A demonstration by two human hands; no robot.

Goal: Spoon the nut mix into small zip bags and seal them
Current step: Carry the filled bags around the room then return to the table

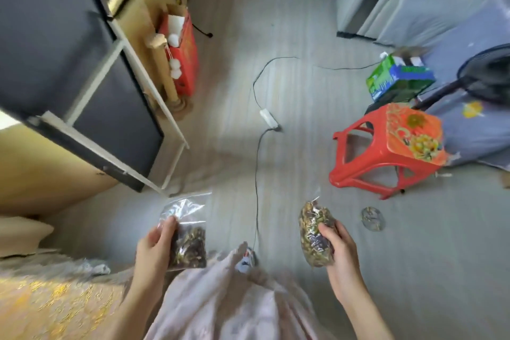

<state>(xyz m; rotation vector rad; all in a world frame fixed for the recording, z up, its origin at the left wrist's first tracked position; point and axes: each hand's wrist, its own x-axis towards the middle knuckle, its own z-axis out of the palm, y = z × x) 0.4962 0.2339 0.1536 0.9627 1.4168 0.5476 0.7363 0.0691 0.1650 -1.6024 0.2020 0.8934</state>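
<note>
Nut mix in two clear zip bags, one per hand, both held up over the floor. Left hand (154, 246) gripping flat zip bag (187, 232) by its left edge, thumb curled over the front; mix fills the lower half only, upper half clear and crinkled; whether the top strip is sealed, unclear. Right hand (339, 251) wrapped around packed bag (316, 234), thumb across the front, bag bulging and tilted, its top bunched. Bags well apart, open gap between them. Pale skirt (220, 298) below, between the forearms. Thin black cable (256, 179) running up the floor (303, 36) through that gap to white power strip (268, 118). Small round clear item (372, 218) on the floor just right of the packed bag. Red stool (386, 149) on its side farther right. Green box (400, 78) beyond the stool. Dark cabinet (69, 77) with white frame upper left, lower corner near the flat bag's top. Wide bare floor strip in the middle.
</note>
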